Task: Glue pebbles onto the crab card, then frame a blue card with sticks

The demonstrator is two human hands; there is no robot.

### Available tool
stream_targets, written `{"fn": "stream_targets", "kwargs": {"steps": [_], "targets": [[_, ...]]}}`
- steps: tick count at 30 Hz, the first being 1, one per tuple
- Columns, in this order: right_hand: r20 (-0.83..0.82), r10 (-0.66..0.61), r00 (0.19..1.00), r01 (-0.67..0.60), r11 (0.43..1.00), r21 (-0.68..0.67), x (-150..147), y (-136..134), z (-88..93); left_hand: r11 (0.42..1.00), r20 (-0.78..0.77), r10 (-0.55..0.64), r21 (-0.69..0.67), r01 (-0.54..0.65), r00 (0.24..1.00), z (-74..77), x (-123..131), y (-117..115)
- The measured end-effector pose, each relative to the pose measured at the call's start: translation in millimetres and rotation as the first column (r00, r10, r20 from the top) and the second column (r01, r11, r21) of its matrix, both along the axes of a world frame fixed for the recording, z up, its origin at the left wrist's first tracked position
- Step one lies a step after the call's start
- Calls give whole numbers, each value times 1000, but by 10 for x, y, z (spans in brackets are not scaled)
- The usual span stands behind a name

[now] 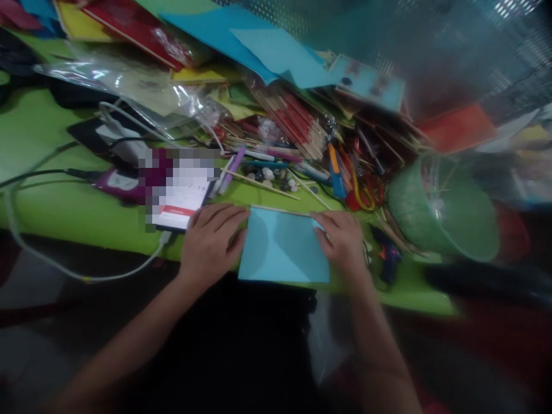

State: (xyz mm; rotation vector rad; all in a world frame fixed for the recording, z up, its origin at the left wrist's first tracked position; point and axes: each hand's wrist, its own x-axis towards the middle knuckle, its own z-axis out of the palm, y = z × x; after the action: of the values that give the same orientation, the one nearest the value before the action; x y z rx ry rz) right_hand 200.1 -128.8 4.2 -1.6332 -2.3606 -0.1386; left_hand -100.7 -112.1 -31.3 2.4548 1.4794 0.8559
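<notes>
A light-blue sheet of paper [282, 253] lies at the table's near edge between my hands. Along its far edge runs a thin pale strip that looks like a wooden stick [280, 210]. My left hand [213, 238] is closed at the left end of the stick, its fingertips at the paper's upper left corner and its thumb by the side edge. At the opposite corner, my right hand [342, 236] pinches the stick's right end, with the thumb over the paper. Both fingertip contacts are partly blurred.
Left of the paper sits a phone [181, 195] with a white cable. Beyond are pebbles [269, 175], a box cutter [336, 172], scissors [362, 192] and bundled sticks [293, 118]. A green basket [444, 207] and a glue gun [388, 256] stand to the right.
</notes>
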Motion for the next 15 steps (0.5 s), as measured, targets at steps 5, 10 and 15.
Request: {"fn": "stream_targets", "kwargs": {"steps": [5,10,15], "targets": [[7,43,999,-43,999,-26,-208,45,-14,997,-66,55,-58,-59,996,39,30,7],[25,34,999,-34,999,-18,-254,63,-72,998,-125,-6,-57,-1,992,42,58,18],[47,30,998,-29,999,-35,-243,56,-108,999,-165,-14,-50,6,986,33,72,26]]}}
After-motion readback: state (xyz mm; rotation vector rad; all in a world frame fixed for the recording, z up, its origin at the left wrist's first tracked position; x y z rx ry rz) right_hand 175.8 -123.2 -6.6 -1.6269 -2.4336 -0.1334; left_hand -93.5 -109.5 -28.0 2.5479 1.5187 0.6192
